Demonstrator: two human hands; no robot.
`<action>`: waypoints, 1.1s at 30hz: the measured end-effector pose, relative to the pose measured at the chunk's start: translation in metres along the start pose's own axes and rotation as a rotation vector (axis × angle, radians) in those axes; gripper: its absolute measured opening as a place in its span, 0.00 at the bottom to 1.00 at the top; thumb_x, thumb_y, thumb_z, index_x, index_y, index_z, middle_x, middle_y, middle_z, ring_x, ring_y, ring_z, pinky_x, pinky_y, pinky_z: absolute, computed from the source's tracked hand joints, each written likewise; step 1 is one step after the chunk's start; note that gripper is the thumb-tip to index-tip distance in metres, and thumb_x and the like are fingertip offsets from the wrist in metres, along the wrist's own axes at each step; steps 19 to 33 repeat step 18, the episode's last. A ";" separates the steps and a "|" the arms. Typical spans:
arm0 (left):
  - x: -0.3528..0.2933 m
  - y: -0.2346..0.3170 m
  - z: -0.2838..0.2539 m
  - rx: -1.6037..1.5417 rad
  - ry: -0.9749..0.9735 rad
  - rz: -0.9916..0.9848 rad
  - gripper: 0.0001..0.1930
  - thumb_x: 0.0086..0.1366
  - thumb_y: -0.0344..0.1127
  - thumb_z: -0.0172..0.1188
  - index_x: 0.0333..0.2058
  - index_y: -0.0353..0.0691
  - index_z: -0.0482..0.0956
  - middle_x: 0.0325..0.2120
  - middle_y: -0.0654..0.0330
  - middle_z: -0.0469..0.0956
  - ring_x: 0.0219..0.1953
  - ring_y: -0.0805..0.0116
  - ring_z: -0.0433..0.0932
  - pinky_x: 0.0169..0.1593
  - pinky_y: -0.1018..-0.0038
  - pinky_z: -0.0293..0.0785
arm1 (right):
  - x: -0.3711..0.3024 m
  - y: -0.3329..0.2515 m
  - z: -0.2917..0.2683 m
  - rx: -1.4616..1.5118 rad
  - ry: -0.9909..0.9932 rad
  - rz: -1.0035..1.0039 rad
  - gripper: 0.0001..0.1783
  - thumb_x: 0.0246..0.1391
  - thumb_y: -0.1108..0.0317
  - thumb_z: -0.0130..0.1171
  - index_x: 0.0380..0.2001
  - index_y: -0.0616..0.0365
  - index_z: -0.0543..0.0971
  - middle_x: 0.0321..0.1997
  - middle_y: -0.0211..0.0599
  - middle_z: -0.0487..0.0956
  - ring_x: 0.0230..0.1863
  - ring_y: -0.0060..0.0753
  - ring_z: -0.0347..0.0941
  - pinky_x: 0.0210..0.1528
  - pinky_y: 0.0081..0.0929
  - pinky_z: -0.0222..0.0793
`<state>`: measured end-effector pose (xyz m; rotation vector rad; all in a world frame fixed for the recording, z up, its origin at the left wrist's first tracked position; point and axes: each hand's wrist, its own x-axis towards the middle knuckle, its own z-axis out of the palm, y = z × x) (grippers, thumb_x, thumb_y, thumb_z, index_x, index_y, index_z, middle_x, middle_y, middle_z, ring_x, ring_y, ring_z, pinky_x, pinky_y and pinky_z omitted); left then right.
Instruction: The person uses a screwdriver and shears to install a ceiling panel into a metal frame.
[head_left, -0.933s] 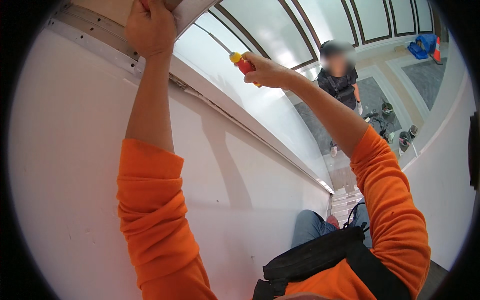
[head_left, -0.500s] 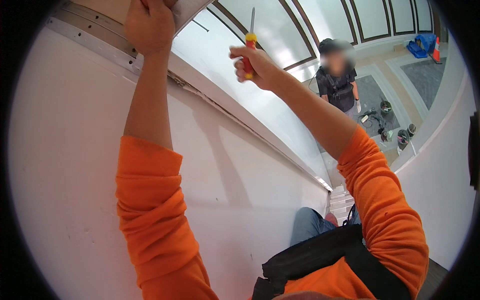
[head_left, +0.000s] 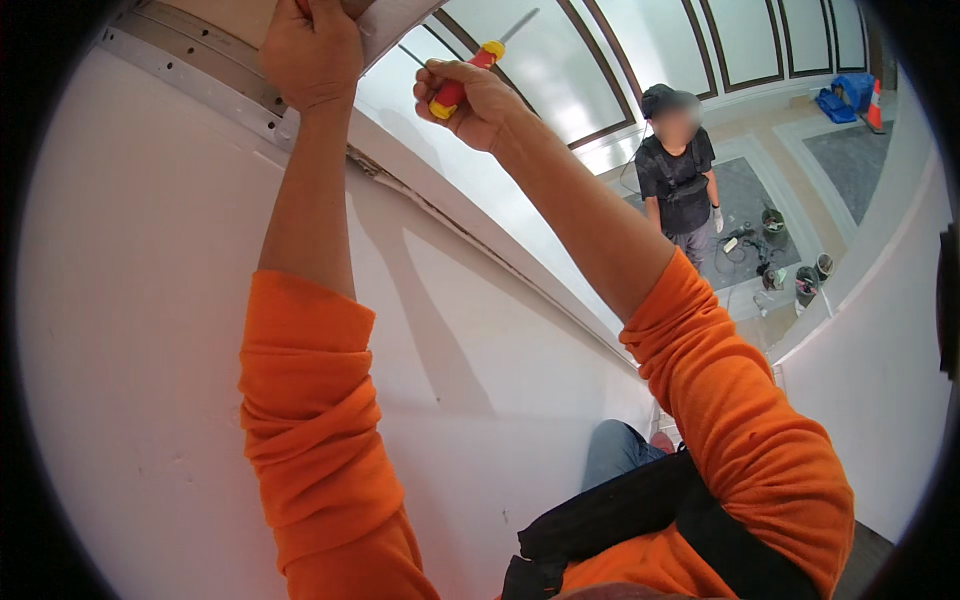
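Note:
High at the upper edge, my left hand (head_left: 313, 60) is closed around something, with a bit of red at its fingers. The rest of what it grips is hidden or cut off by the picture's edge. A perforated metal strip (head_left: 185, 92) runs along the wall beside this hand. To its right, my right hand (head_left: 480, 108) is wrapped round the red and yellow handle of a screwdriver (head_left: 482, 58). The screwdriver's shaft slants up to the right, its tip touching nothing visible.
A white wall (head_left: 150, 330) fills the left side, topped by a ledge with a rough, broken edge (head_left: 400, 185). Down on the floor at right stands a person (head_left: 680, 180) in dark clothes. Buckets (head_left: 806, 282), blue bundles (head_left: 848, 95) and an orange cone (head_left: 874, 105) lie beyond.
My right hand has moved left toward my left hand, and the screwdriver has tilted from upright to slanting right. My left hand has shifted slightly in the picture.

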<state>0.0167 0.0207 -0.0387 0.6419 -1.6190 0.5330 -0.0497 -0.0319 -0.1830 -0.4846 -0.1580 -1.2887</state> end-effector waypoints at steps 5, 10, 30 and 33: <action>0.005 -0.007 0.001 0.198 -0.013 0.069 0.24 0.72 0.54 0.52 0.37 0.37 0.84 0.26 0.57 0.82 0.29 0.60 0.79 0.37 0.67 0.72 | 0.002 -0.005 -0.042 0.161 -0.052 -0.202 0.04 0.61 0.77 0.57 0.37 0.64 0.72 0.37 0.42 0.76 0.36 0.34 0.74 0.43 0.33 0.77; 0.004 -0.026 -0.001 0.286 0.081 0.045 0.24 0.70 0.56 0.52 0.41 0.39 0.83 0.31 0.49 0.84 0.34 0.45 0.83 0.38 0.56 0.76 | -0.056 0.000 -0.125 -0.045 -0.036 -0.078 0.04 0.59 0.72 0.60 0.35 0.59 0.75 0.33 0.34 0.76 0.35 0.28 0.74 0.42 0.30 0.74; -0.014 -0.031 0.008 -0.150 0.179 -0.079 0.27 0.73 0.58 0.51 0.53 0.39 0.80 0.37 0.52 0.86 0.37 0.55 0.85 0.44 0.64 0.79 | -0.171 -0.049 -0.222 -0.429 0.180 0.055 0.05 0.56 0.70 0.63 0.29 0.58 0.77 0.27 0.36 0.77 0.34 0.32 0.77 0.38 0.30 0.71; -0.014 -0.031 0.008 -0.150 0.179 -0.079 0.27 0.73 0.58 0.51 0.53 0.39 0.80 0.37 0.52 0.86 0.37 0.55 0.85 0.44 0.64 0.79 | -0.171 -0.049 -0.222 -0.429 0.180 0.055 0.05 0.56 0.70 0.63 0.29 0.58 0.77 0.27 0.36 0.77 0.34 0.32 0.77 0.38 0.30 0.71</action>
